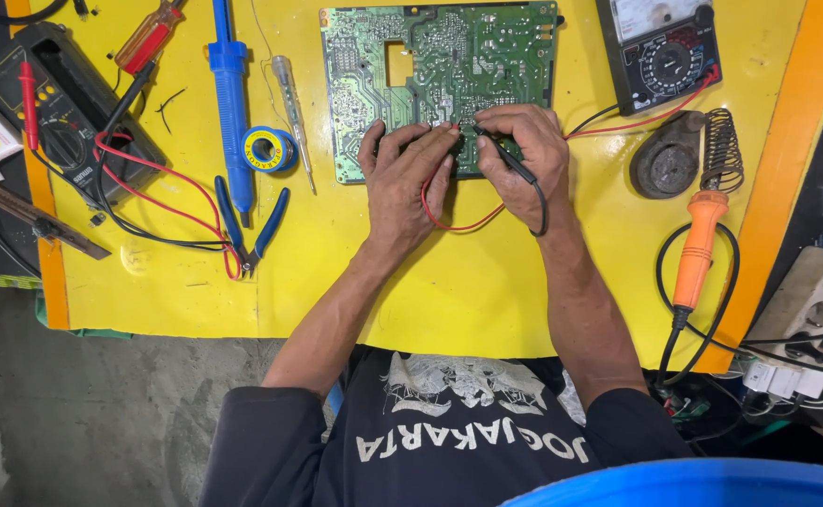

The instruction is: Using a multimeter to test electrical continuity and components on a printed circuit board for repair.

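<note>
Head view: pliers (247, 228), soldering iron (696, 249) flank circuit board (440, 70).

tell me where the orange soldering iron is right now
In the head view the orange soldering iron lies on the right side of the yellow table, just below its coiled stand and to the right of the right hand.
</note>
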